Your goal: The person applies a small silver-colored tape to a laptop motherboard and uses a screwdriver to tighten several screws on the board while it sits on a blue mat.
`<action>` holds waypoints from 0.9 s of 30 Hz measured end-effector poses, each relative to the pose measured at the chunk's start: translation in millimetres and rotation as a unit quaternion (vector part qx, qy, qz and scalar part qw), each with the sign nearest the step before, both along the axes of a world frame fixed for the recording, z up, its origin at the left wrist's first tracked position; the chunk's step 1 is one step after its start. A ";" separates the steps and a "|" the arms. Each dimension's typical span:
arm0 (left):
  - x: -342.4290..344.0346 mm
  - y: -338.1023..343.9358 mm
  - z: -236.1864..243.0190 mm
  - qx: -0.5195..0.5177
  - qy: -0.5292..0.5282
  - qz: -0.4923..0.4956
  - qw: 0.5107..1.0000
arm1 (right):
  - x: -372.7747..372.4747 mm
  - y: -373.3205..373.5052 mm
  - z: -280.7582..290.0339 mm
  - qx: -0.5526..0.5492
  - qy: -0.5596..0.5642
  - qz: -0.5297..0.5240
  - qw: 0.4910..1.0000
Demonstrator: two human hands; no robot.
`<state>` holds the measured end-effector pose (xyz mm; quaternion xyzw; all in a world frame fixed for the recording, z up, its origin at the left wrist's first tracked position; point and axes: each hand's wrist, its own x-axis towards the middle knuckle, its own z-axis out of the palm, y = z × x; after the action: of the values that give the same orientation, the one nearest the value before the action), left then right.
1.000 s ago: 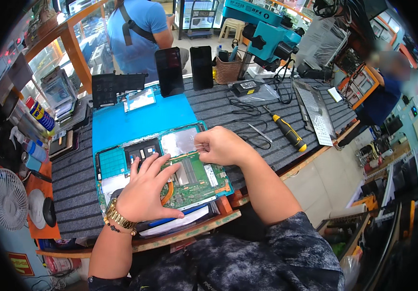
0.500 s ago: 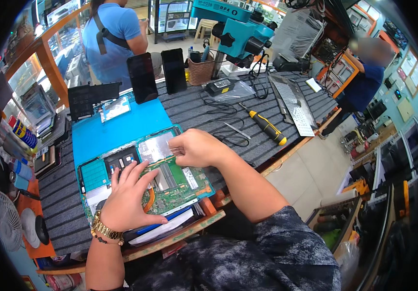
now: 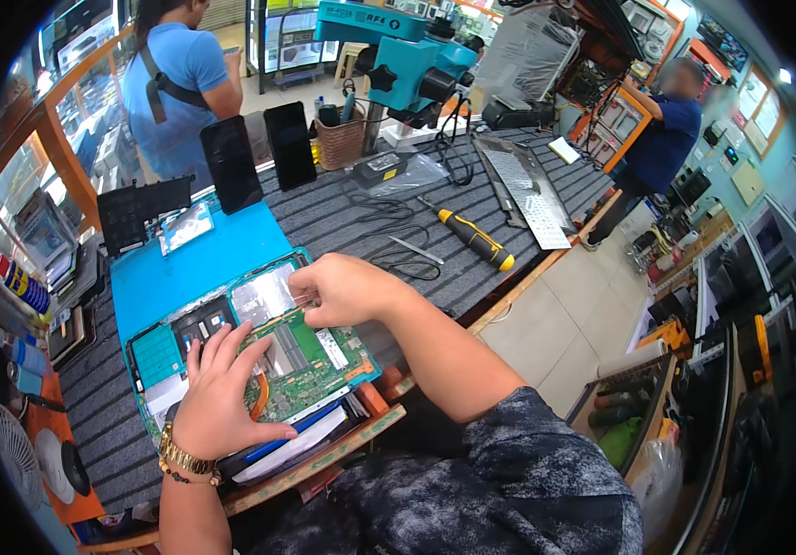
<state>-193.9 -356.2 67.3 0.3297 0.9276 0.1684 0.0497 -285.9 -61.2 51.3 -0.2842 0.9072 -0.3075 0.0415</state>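
A teal laptop base (image 3: 144, 359) lies opened up in front of me, its green circuit board (image 3: 301, 393) exposed. My left hand (image 3: 218, 388) spreads its fingers over the board's left part, with fingertips near a black component (image 3: 202, 321). An orange ribbon cable (image 3: 259, 396) shows beside its thumb. At the board's far edge, my right hand (image 3: 347, 291) is closed in a pinch beside a silver plate (image 3: 262, 294). Whatever lies between those fingers is mostly hidden; I cannot make it out. A white-labelled memory stick (image 3: 330, 349) sits on the board below that hand.
Right of the laptop lie a yellow-black screwdriver (image 3: 477, 240), a thin metal tool (image 3: 416, 249) and a black cable (image 3: 389, 217). Two dark phones (image 3: 230, 166) stand behind it. Further back are a teal microscope (image 3: 412, 74) and a detached keyboard (image 3: 523, 190). Two other people stand beyond the bench.
The whole view has shifted, so the bench and laptop appear further left and slightly lower. Both hands keep nearly the same places on the laptop; the right one stays pinched.
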 end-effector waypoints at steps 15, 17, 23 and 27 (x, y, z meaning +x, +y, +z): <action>0.1 1.3 -1.9 0.000 0.012 0.005 1.000 | -3.1 2.4 -4.6 -0.029 -0.004 0.013 0.999; -0.2 1.1 -2.5 0.001 0.010 0.007 1.000 | -3.5 2.8 -4.3 -0.033 -0.004 0.014 0.999; 0.1 0.9 -4.9 0.001 0.013 0.007 1.000 | -4.4 2.8 -6.7 -0.028 -0.003 0.017 0.999; -0.4 0.5 -5.7 0.001 0.016 0.005 1.000 | -4.3 3.4 -7.1 -0.038 -0.005 0.015 0.999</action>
<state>-194.2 -355.8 61.6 0.3276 0.9299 0.1640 0.0338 -290.2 -57.8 44.3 -0.2974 0.8904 -0.3423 0.0395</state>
